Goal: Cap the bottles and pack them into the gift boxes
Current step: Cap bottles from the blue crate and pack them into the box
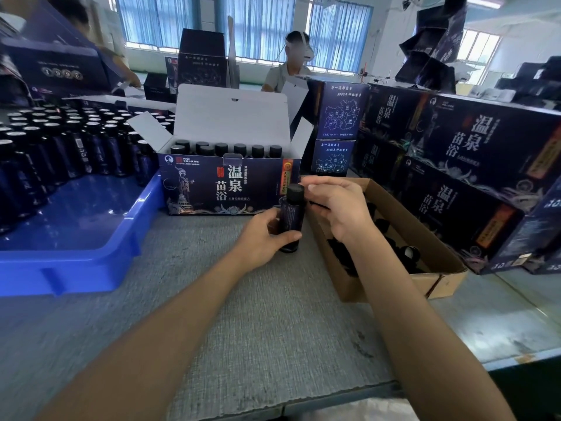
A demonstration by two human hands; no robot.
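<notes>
1. The left hand (267, 235) gripped a small dark glass bottle (291, 221) round its lower body, thumb across the front, holding it upright just above the grey felt-covered table (273, 323).
2. A black round cap (295, 191) sat on the bottle's neck.
3. The right hand (334, 205) hovered beside the cap with curled fingers, one fingertip (312, 187) touching the cap's right side. I could not tell whether it actually pinched the cap.
4. Just behind the bottle stood an open dark blue printed gift box (212, 189), its white flaps raised. A row of black-capped bottles (221, 148) stood inside it.
5. To the left lay a blue plastic tray (76, 238), its far part packed with upright dark bottles with silvery tops (60, 138).
6. To the right, under the right wrist, sat a shallow brown cardboard box (446, 262) holding loose black caps (406, 253).
7. Closed dark blue gift boxes (473, 177) were stacked beyond the cardboard box, at the table's right side.
8. Another person (285, 74) stood behind the open gift box, near the blue-curtained windows (261, 22).
</notes>
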